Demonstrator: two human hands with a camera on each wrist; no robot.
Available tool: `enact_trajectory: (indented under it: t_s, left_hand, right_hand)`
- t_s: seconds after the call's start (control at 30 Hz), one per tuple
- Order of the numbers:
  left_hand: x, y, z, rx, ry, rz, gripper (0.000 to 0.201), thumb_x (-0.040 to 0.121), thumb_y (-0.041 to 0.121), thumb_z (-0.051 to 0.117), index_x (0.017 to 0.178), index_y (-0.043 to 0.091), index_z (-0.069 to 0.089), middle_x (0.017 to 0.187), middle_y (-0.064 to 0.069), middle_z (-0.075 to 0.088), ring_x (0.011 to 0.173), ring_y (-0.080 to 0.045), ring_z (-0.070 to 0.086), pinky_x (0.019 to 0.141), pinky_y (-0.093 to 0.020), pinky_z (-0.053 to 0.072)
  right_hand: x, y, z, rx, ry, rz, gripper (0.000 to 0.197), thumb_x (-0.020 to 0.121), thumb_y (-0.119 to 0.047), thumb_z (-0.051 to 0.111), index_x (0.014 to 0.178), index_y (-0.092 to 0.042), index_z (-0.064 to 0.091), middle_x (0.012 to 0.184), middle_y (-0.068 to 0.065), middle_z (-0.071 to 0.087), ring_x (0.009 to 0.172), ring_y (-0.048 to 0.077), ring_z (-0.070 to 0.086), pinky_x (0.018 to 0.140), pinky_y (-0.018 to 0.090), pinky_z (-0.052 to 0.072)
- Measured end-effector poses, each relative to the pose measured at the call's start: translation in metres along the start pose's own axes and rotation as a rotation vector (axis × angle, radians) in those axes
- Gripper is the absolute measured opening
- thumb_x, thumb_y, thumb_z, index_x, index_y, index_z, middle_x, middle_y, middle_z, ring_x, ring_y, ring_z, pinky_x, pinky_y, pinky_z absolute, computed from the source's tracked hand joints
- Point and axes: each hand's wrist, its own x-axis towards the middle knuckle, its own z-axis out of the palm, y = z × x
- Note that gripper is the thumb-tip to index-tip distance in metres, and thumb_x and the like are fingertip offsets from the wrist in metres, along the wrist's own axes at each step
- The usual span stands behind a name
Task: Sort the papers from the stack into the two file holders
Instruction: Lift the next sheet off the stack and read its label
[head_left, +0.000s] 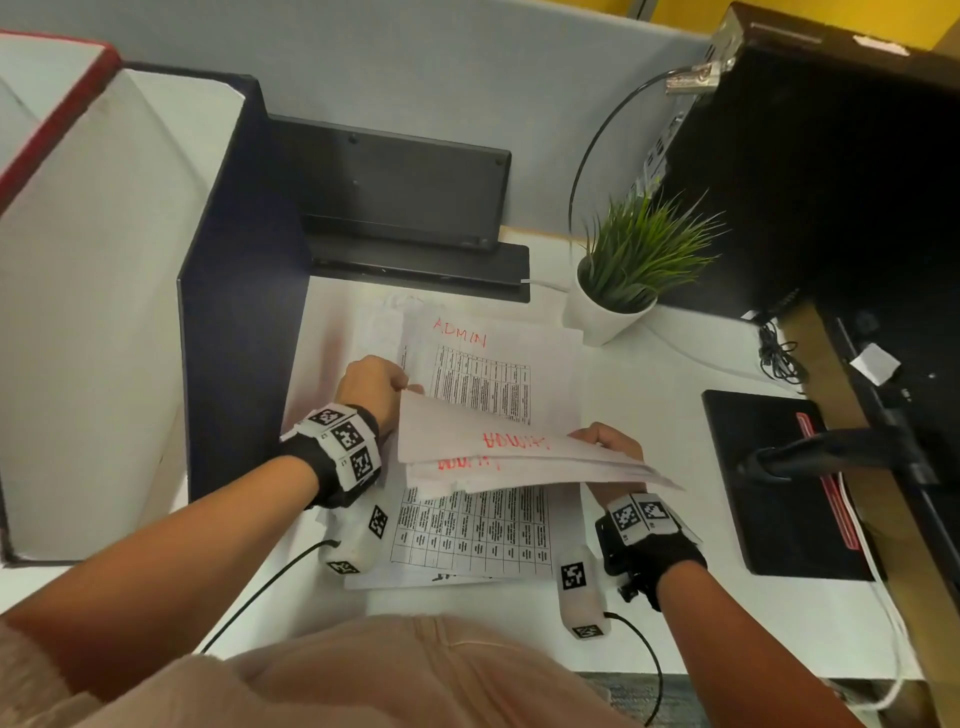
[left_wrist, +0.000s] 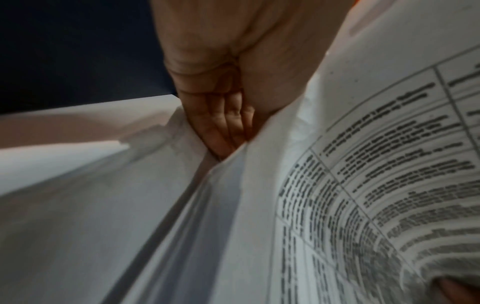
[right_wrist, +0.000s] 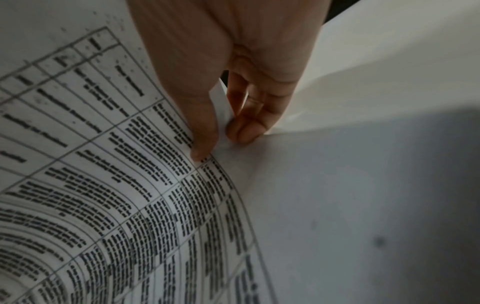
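Observation:
A stack of printed table sheets (head_left: 483, 384) lies on the white desk, its top page marked ADMIN in red. Above it, both hands hold a lifted bundle of sheets (head_left: 498, 452), also marked ADMIN, tilted over the stack. My left hand (head_left: 410, 387) pinches the bundle's far left corner; in the left wrist view the fingers (left_wrist: 223, 127) lie under the raised sheets (left_wrist: 363, 185). My right hand (head_left: 597, 436) grips the right edge, thumb and fingers (right_wrist: 244, 131) pinching several sheets (right_wrist: 103, 185). A navy-edged file holder (head_left: 234, 260) stands at left, with a red-edged file holder (head_left: 57, 109) beyond it.
A potted plant (head_left: 618, 280) stands just right of the stack's far end. A black stand (head_left: 405, 192) is behind the papers, a black computer case (head_left: 831, 156) at back right, and a black pad (head_left: 769, 483) at right. Cables trail near the front edge.

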Motion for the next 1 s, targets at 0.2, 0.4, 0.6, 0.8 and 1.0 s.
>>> enact_trajectory:
  t_s: [0.2,0.4,0.6,0.8,1.0]
  left_hand:
    - [-0.022,0.001,0.002,-0.262,0.173,0.276,0.012,0.085,0.005,0.063,0.093,0.006,0.072,0.085,-0.005,0.064,0.074,-0.019,0.058,0.072,-0.027,0.049]
    - [-0.022,0.004,-0.001,-0.619,-0.031,-0.042,0.028,0.085,-0.007,0.049,0.07,0.012,0.061,0.08,-0.004,0.065,0.079,-0.02,0.06,0.073,-0.028,0.049]
    - [-0.023,0.005,-0.001,-0.708,-0.162,-0.034,0.031,0.082,-0.015,0.041,0.062,0.006,0.052,0.086,-0.01,0.066,0.087,-0.026,0.06,0.087,-0.04,0.046]
    - [-0.024,0.013,-0.005,-0.793,-0.211,-0.13,0.024,0.081,-0.001,0.044,0.065,0.008,0.06,0.081,-0.007,0.07,0.077,-0.021,0.064,0.072,-0.028,0.052]
    - [-0.012,0.013,-0.009,-0.56,0.002,-0.274,0.04,0.094,0.03,0.041,0.076,0.004,0.066,0.079,-0.009,0.066,0.07,-0.023,0.058,0.064,-0.031,0.049]
  right_hand:
    - [-0.005,0.0,-0.005,0.213,-0.032,0.065,0.033,0.076,0.021,0.046,0.056,-0.003,0.056,0.066,0.01,0.064,0.053,0.017,0.057,0.051,0.019,0.048]
    - [0.002,-0.003,0.002,0.157,0.058,0.074,0.053,0.076,0.025,0.044,0.04,-0.014,0.048,0.04,-0.009,0.052,0.036,-0.001,0.043,0.038,0.009,0.034]
    - [0.0,0.0,-0.001,-0.087,0.103,-0.124,0.027,0.083,0.017,0.052,0.102,-0.001,0.049,0.065,0.006,0.045,0.056,0.016,0.044,0.051,0.009,0.038]
    - [0.006,-0.01,-0.001,-0.389,-0.084,0.286,0.029,0.095,-0.011,0.049,0.124,-0.007,0.051,0.117,0.017,0.054,0.093,0.017,0.058,0.083,0.018,0.048]
    - [0.006,-0.011,-0.003,-0.087,-0.074,0.243,0.042,0.091,0.011,0.043,0.066,-0.022,0.046,0.07,-0.008,0.042,0.044,-0.007,0.045,0.039,0.003,0.037]
